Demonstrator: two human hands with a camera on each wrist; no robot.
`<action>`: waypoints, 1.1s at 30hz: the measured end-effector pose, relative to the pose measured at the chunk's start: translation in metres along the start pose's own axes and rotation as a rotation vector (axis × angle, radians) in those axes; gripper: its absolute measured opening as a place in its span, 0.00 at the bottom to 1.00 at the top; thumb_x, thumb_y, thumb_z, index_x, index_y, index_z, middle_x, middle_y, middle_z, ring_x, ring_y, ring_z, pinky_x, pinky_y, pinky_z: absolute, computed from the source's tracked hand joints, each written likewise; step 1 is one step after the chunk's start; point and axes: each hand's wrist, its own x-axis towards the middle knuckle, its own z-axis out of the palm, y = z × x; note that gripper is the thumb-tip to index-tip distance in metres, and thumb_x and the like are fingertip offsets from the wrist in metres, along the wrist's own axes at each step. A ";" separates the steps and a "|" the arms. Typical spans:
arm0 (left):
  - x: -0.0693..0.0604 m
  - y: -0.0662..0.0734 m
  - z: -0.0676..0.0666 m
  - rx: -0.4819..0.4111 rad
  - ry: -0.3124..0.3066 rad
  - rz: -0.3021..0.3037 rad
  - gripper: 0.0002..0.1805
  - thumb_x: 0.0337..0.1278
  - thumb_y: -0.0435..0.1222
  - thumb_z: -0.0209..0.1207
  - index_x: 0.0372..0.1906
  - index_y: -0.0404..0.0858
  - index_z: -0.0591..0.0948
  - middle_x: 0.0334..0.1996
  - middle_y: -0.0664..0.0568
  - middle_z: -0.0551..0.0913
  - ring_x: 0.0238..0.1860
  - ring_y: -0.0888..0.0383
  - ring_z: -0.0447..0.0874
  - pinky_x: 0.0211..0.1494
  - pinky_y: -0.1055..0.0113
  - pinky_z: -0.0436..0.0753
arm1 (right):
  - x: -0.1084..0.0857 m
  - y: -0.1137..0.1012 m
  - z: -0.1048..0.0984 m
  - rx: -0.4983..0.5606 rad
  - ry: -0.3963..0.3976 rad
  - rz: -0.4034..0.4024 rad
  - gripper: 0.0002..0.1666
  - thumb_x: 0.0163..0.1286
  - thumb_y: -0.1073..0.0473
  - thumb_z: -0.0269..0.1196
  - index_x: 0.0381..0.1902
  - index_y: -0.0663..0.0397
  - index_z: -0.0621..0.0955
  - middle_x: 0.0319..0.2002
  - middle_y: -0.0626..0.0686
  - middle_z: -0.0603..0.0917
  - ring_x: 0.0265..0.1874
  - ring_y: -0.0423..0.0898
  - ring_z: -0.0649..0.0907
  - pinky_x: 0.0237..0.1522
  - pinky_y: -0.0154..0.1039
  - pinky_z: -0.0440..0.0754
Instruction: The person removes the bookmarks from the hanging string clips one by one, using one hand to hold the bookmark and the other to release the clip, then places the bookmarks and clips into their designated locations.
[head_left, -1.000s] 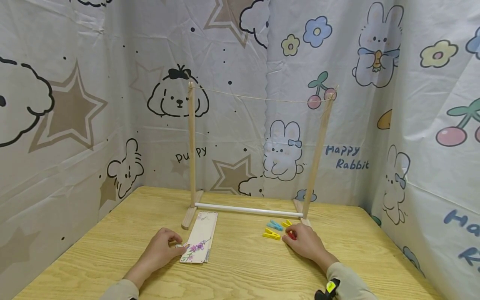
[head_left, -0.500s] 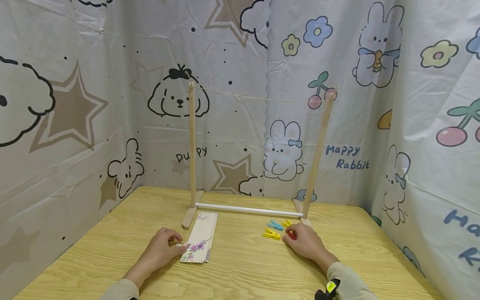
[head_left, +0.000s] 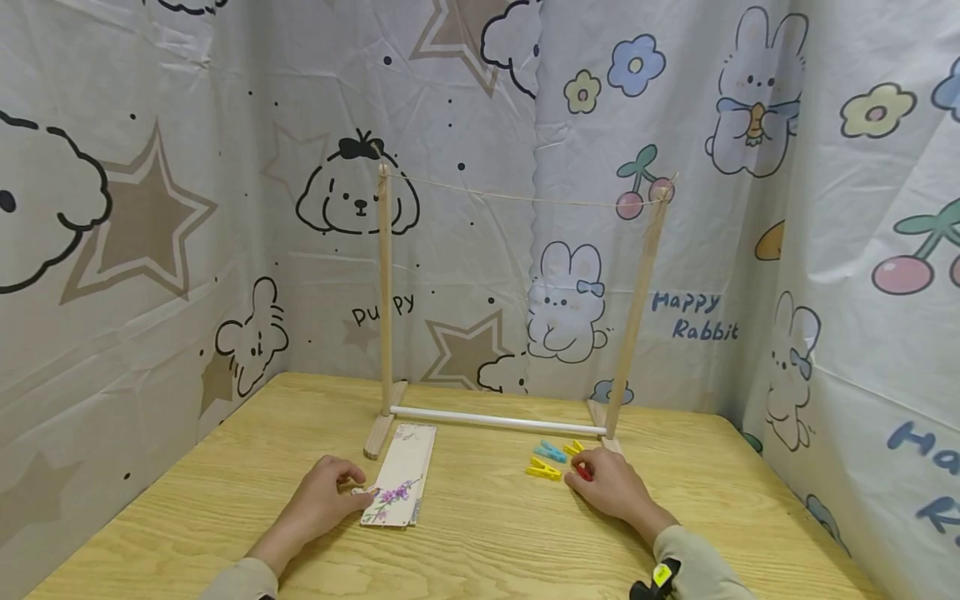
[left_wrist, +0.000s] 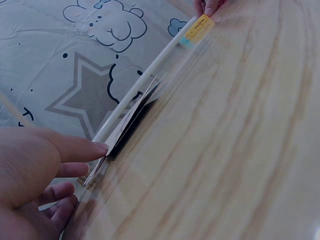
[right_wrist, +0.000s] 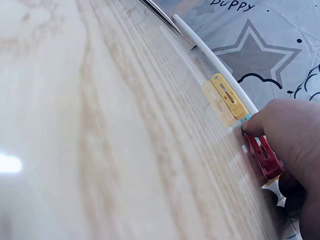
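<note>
My left hand [head_left: 324, 492] is at the left edge of a small pile of long, narrow cards with a purple-flower print [head_left: 400, 479]. Its thumb and forefinger pinch a card at that edge; in the left wrist view the cards [left_wrist: 127, 117] lie slightly fanned apart. On the right, my right hand [head_left: 611, 482] holds a red clothespin [right_wrist: 266, 159] on the table between thumb and fingers, which partly cover it. Beside that hand lie a blue clothespin [head_left: 551, 451], a yellow clothespin [head_left: 543, 468] and another yellow clothespin [head_left: 573, 447], partly hidden by the fingers.
Behind the cards and clothespins stands a wooden frame with a left post [head_left: 386, 292], a right post [head_left: 636, 317] and a white bottom rod [head_left: 495, 419]. A thin string [head_left: 517, 198] spans the post tops. Printed curtains [head_left: 480, 250] enclose the wooden table [head_left: 480, 550].
</note>
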 end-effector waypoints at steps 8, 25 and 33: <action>-0.001 0.001 -0.001 0.000 0.001 0.005 0.15 0.53 0.38 0.77 0.41 0.38 0.84 0.48 0.48 0.77 0.52 0.45 0.78 0.57 0.44 0.78 | 0.001 0.001 0.001 0.000 0.004 -0.001 0.15 0.67 0.51 0.72 0.45 0.53 0.89 0.25 0.42 0.75 0.26 0.42 0.72 0.29 0.42 0.72; -0.001 0.001 -0.001 -0.013 -0.001 0.008 0.14 0.53 0.37 0.76 0.40 0.38 0.84 0.48 0.48 0.76 0.52 0.45 0.77 0.58 0.43 0.77 | -0.001 -0.002 -0.002 0.012 -0.013 0.003 0.15 0.67 0.50 0.72 0.45 0.53 0.89 0.25 0.43 0.74 0.25 0.42 0.72 0.28 0.42 0.70; -0.001 0.001 -0.001 -0.010 -0.002 0.004 0.14 0.54 0.38 0.76 0.40 0.39 0.83 0.47 0.49 0.76 0.52 0.46 0.77 0.58 0.43 0.77 | 0.000 0.000 0.000 0.009 -0.002 0.003 0.15 0.67 0.50 0.71 0.45 0.53 0.89 0.25 0.43 0.74 0.25 0.42 0.72 0.27 0.41 0.70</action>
